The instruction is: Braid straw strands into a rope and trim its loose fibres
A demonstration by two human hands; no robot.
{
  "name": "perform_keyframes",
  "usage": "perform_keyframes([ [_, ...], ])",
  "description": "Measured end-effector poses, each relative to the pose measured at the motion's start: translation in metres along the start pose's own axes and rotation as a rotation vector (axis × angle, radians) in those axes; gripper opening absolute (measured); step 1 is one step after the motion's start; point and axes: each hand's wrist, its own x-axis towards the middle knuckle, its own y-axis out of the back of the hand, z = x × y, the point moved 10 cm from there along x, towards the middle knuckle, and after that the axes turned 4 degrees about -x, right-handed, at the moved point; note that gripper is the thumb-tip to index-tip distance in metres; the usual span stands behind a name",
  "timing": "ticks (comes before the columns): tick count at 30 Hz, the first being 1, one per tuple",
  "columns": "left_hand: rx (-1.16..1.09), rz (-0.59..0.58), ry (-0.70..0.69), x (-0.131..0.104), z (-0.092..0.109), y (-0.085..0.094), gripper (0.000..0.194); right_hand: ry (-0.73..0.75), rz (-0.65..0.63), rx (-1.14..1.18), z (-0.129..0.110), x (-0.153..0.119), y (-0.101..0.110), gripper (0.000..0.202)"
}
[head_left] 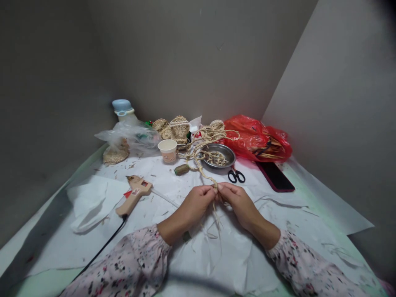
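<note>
A braided straw cord (pixel 204 172) runs from the pile at the back down to my fingertips. My left hand (pixel 198 201) pinches the cord near its end, thumb and finger pressed together. Right beside it, my right hand (pixel 237 201) pinches the same spot from the other side. Loose straw strands (pixel 215 225) hang below my fingers toward the table. The curled fingers under both hands are partly hidden. Beyond my hands lie black-handled scissors (pixel 236 176) and a metal bowl (pixel 227 154) with straw scraps in it.
A glue gun (pixel 136 194) with a black cable lies at left. A paper cup (pixel 168 152), a green thread spool (pixel 181 169) and coiled straw pieces (pixel 179 128) stand behind. At right are a red plastic bag (pixel 247 136) and a phone (pixel 275 177). Walls close in the back and sides.
</note>
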Motion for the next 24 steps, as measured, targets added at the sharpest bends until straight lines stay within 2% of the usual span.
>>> perform_keyframes([
  [4,0.003,-0.078,0.012,-0.003,0.0,-0.01,0.027,-0.15,-0.012,0.268,0.014,-0.002,-0.006,0.027],
  [10,-0.019,-0.094,0.086,-0.005,-0.008,-0.012,0.029,-0.199,0.059,0.358,0.016,-0.006,-0.003,0.028],
  [14,-0.021,-0.073,0.107,-0.004,-0.01,-0.009,0.031,-0.173,-0.018,0.305,0.015,-0.002,-0.008,0.027],
  [19,-0.03,-0.009,0.118,-0.001,-0.011,0.002,0.028,0.001,-0.091,0.036,-0.004,0.0,-0.009,0.022],
  [24,-0.093,-0.044,0.128,0.001,-0.01,0.0,0.025,0.045,-0.127,-0.07,-0.007,-0.001,-0.013,0.025],
])
